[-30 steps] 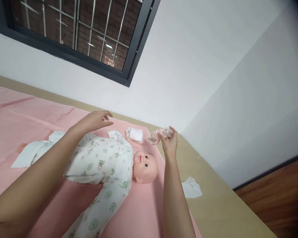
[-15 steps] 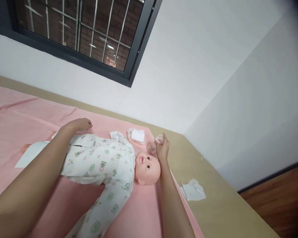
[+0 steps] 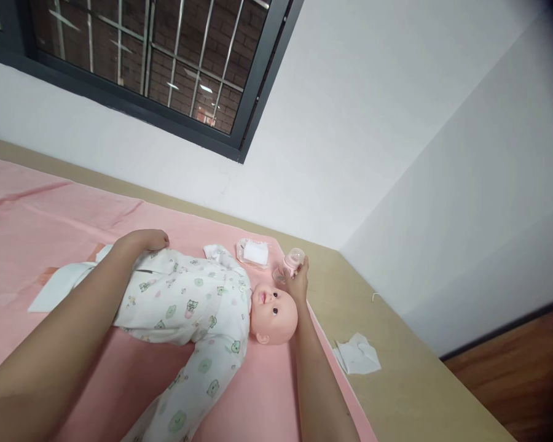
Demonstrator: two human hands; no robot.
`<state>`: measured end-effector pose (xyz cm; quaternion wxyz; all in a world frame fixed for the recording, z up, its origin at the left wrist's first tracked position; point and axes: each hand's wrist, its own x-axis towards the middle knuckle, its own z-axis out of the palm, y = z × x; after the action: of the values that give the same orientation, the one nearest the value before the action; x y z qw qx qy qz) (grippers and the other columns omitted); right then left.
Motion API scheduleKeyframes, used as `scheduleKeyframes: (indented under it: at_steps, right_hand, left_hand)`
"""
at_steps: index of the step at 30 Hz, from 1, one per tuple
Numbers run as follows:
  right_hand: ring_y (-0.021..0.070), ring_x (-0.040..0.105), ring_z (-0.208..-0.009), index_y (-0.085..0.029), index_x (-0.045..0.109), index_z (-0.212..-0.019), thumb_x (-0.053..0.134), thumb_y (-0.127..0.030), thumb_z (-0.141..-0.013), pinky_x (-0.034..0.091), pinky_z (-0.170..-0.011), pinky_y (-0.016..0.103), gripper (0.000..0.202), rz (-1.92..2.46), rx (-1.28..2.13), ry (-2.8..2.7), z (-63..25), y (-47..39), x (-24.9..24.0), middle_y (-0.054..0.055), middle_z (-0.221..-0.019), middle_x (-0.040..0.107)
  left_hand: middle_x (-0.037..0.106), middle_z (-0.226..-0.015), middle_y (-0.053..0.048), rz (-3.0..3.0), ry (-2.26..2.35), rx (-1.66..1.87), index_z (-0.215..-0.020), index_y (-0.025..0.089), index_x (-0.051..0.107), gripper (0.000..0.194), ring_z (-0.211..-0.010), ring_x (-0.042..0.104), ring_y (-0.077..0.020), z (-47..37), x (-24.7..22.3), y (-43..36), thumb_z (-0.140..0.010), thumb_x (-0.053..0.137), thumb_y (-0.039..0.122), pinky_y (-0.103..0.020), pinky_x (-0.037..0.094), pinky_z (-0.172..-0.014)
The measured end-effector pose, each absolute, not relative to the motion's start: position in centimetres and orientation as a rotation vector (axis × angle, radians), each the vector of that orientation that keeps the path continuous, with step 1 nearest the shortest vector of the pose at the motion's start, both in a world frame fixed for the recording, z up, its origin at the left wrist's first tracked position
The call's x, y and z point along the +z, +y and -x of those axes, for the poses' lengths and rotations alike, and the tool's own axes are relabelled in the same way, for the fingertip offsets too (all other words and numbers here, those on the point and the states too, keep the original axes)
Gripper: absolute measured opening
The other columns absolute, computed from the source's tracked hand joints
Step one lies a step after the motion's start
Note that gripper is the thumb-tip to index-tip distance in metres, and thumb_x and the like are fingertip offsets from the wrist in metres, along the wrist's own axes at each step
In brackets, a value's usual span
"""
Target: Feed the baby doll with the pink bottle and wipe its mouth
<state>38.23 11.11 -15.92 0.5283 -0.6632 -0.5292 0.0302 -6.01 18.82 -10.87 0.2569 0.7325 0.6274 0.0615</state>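
A baby doll (image 3: 188, 294) in a white patterned suit lies on its back on a pink cloth (image 3: 258, 399), its head to the right. Beyond the head, my right hand (image 3: 297, 282) is closed round a small clear bottle (image 3: 294, 259) with a pinkish part. My left hand (image 3: 152, 239) rests at the far side of the doll's lower body, fingers curled in; whether anything is in them is hidden. Between the doll's sleeve and the bottle lies an opened clear packet with a white pad (image 3: 255, 252).
A crumpled white tissue (image 3: 358, 354) lies on the tan table (image 3: 410, 380) at the right. White cloth (image 3: 55, 288) is by the doll's legs, under my left forearm. A wall and a barred window (image 3: 239, 153) stand behind.
My right hand has shifted slightly left and down, and the bottle's top now shows more upright. My left hand has lowered a little onto the doll's clothing.
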Motion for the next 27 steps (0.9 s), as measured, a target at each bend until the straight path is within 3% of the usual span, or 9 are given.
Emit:
scheduleKeyframes:
  at_steps: [3,6,10,14,17,21,27]
  right_hand:
    - [0.0257,0.052,-0.122,-0.010,0.014,-0.149,0.051,-0.054,-0.077,0.044,-0.098,0.036,0.091,1.526,0.191,-1.181,-38.0,10.9,-15.7,0.020,-0.141,0.043]
    - [0.0246,0.053,-0.121,-0.008,0.026,-0.144,0.038,-0.058,-0.083,0.043,-0.097,0.035,0.079,1.532,0.142,-1.067,-38.2,10.5,-15.7,0.020,-0.138,0.046]
    - [0.0245,0.058,-0.108,-0.010,0.045,-0.129,0.033,-0.051,-0.084,0.045,-0.091,0.035,0.062,1.654,0.048,-0.984,-39.4,9.8,-16.3,0.019,-0.125,0.057]
    - [0.0265,0.062,-0.094,-0.013,0.063,-0.096,0.042,-0.042,-0.075,0.045,-0.084,0.036,0.042,1.726,0.098,-1.032,-40.4,9.2,-17.3,0.015,-0.102,0.069]
    - [0.0262,0.062,-0.089,-0.015,0.065,-0.085,0.042,-0.040,-0.072,0.046,-0.081,0.036,0.036,1.761,0.124,-1.058,-40.9,9.1,-17.8,0.014,-0.094,0.071]
    - [0.0259,0.062,-0.088,-0.015,0.067,-0.085,0.043,-0.040,-0.070,0.045,-0.079,0.035,0.038,1.803,0.130,-1.091,-41.2,9.5,-18.2,0.012,-0.094,0.071]
    - [0.0260,0.061,-0.082,-0.015,0.068,-0.083,0.044,-0.041,-0.067,0.043,-0.077,0.037,0.038,1.894,0.139,-1.138,-41.3,9.9,-18.3,0.011,-0.086,0.070]
  left_hand:
    - [0.068,-0.116,-0.014,-1.979,1.699,0.156,-0.095,0.020,0.072,0.045,-0.102,0.062,-0.0368,6.0,-10.8,18.8,-0.054,0.056,0.032,-0.042,0.049,-0.082]
    - [0.069,-0.115,-0.014,-1.978,1.696,0.156,-0.093,0.021,0.073,0.044,-0.102,0.062,-0.0371,6.0,-10.8,18.8,-0.054,0.056,0.033,-0.042,0.049,-0.081]
    - [0.069,-0.114,-0.014,-1.981,1.702,0.184,-0.087,0.020,0.074,0.039,-0.101,0.063,-0.0370,6.0,-10.9,18.8,-0.055,0.056,0.033,-0.041,0.050,-0.079]
    - [0.067,-0.119,-0.012,-2.024,1.696,0.307,-0.097,0.019,0.073,0.044,-0.106,0.062,-0.0330,5.8,-10.4,18.7,-0.058,0.054,0.029,-0.037,0.048,-0.084]
    - [0.070,-0.113,-0.010,-2.052,1.694,0.433,-0.097,0.019,0.072,0.041,-0.105,0.063,-0.0294,5.4,-9.6,18.5,-0.061,0.053,0.026,-0.032,0.047,-0.084]
    - [0.074,-0.095,-0.005,-2.057,1.650,0.604,-0.087,0.021,0.071,0.027,-0.094,0.067,-0.0240,4.9,-8.4,18.1,-0.069,0.052,0.029,-0.027,0.048,-0.079]
    - [0.074,-0.087,-0.004,-1.977,1.594,0.730,-0.084,0.021,0.068,0.020,-0.084,0.069,-0.0209,4.9,-7.7,17.5,-0.072,0.054,0.029,-0.026,0.050,-0.075]
